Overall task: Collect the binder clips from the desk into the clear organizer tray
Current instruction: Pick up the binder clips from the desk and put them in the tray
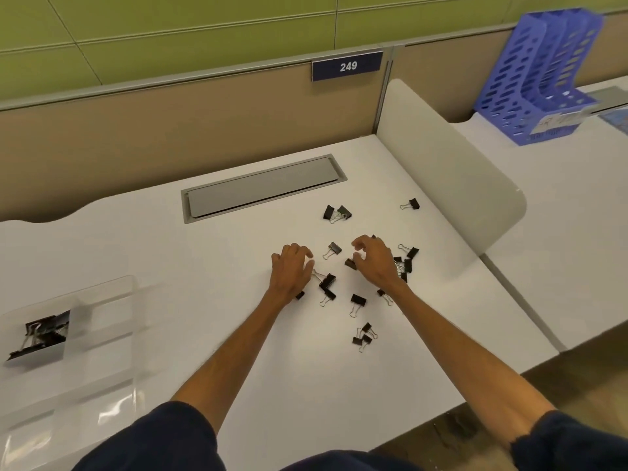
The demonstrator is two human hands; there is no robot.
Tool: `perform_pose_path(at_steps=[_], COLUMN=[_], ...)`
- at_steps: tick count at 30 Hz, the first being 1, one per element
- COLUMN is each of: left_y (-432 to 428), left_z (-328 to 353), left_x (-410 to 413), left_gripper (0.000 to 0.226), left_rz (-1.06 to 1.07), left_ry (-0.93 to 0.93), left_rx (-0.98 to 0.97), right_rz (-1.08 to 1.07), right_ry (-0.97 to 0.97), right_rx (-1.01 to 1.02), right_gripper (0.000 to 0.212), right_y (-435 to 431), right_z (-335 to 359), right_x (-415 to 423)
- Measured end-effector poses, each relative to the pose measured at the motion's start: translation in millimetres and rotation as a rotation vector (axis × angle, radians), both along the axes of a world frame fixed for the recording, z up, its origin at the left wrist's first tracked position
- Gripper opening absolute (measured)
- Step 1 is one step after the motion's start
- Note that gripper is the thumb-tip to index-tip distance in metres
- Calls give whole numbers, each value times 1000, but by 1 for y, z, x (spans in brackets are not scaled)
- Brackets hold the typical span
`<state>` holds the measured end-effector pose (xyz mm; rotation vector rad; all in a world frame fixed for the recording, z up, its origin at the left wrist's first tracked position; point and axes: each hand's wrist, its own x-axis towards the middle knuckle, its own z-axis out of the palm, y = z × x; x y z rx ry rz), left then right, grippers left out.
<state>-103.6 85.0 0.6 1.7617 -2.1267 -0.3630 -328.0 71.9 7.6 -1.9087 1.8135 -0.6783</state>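
**Gathering stage, head view.** The white desk [170, 266] carries a grey cable hatch [265, 188], the reference for all positions. The clear organizer tray [112, 287] lies well to the near left of the hatch, and one of its compartments already holds a few clips [44, 331]. Both hands work on the near right of the hatch. They are apart, with the left hand [292, 273] closer to the hatch's midline and the right hand [375, 263] further out. Each has its fingers curled down over the desk, and whether either has a clip pinched cannot be told. The loose binder clips [358, 300] lie scattered around and nearer than the hands, with one outlier [412, 203] just off the hatch's right end.

Most of the task probably remains. It should go best to rake neighbouring clips into one heap and pinch the black bodies rather than the wire loops. Tangled pairs can be lifted together, so each trip to the tray carries a handful.
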Motion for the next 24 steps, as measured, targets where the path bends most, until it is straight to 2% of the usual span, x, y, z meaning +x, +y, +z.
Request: perform_pose_path(at_steps=[10, 24], left_y=[-18, -42], left_z=[-6, -8], left_x=[-60, -93], left_gripper=[22, 21], left_rz=[-80, -85], left_ry=[-22, -11], left_rx=[26, 25], right_rz=[-94, -100], right_ry=[-18, -26], right_rx=[3, -3], right_gripper=[27, 25], right_y=[-2, -29], right_z=[-12, -26], right_x=[-59, -81])
